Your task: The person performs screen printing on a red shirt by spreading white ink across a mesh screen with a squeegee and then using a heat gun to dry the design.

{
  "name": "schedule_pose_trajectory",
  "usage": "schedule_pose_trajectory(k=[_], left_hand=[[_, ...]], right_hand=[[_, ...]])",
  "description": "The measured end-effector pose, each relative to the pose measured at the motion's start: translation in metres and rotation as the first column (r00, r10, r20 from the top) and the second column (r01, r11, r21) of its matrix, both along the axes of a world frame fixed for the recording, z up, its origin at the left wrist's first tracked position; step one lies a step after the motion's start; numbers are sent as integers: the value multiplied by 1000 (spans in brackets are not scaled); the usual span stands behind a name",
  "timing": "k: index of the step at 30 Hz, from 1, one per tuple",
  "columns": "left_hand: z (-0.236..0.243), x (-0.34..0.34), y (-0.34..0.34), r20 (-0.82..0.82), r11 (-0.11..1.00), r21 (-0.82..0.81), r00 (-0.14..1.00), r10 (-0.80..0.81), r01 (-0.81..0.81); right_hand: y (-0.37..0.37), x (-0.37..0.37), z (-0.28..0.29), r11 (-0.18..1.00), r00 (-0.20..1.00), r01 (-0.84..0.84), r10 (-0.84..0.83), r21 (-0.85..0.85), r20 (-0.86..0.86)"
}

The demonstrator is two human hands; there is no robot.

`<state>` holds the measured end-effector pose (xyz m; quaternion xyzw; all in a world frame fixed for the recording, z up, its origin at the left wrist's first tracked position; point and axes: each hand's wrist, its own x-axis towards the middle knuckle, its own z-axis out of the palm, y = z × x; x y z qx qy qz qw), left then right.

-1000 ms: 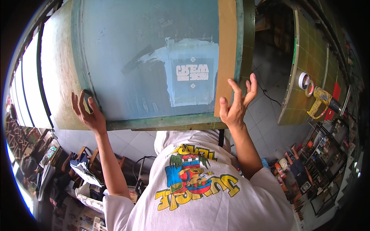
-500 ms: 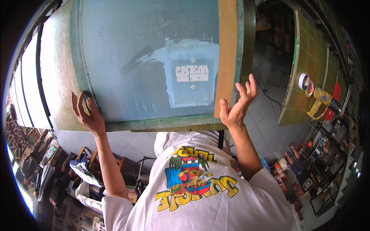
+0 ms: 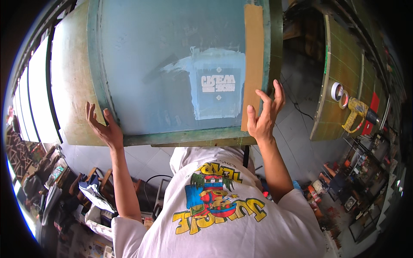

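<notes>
In front of me lies a large screen printing frame point(image 3: 189, 137) with a blue-green mesh point(image 3: 142, 99). A pale blue rectangle with a white lettered design point(image 3: 218, 82) sits right of the mesh's middle. Brown tape point(image 3: 253, 56) runs along the mesh's right side. My left hand point(image 3: 107, 131) is at the frame's near left corner, fingers apart, thumb by the frame's side. At the near right corner, my right hand point(image 3: 263, 122) has its fingers spread and raised, the thumb beside the tape's lower end. Neither hand is wrapped round anything; whether the palms touch the frame is unclear.
A greenish board point(image 3: 75, 86) extends beneath the frame at left. Another board point(image 3: 340, 64) at right carries tape rolls point(image 3: 337, 91) and a yellow-black heat gun point(image 3: 360, 115). Cluttered shelves point(image 3: 361, 172) and a person point(image 3: 337, 182) are at far right; piled cloth point(image 3: 92, 191) lies lower left.
The frame and its design appear slightly farther right, and my left hand has shifted right with the corner. My right hand's fingers have tilted left toward the tape. The view itself has also shifted a little.
</notes>
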<state>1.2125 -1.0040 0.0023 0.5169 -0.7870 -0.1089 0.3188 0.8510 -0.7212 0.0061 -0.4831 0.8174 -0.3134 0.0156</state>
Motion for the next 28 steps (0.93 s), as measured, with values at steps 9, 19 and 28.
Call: schedule_pose_trajectory(k=[9, 19, 28], left_hand=[[2, 3, -2, 53, 998, 46, 998, -33, 30], [-6, 13, -6, -346, 996, -47, 937, 55, -76], [-89, 133, 75, -404, 454, 425, 284, 870, -783]], right_hand=[[-1, 1, 3, 1000, 995, 21, -20, 7, -101], [28, 28, 27, 979, 977, 142, -163, -147, -141], [392, 115, -92, 691, 609, 651, -722, 314, 328]])
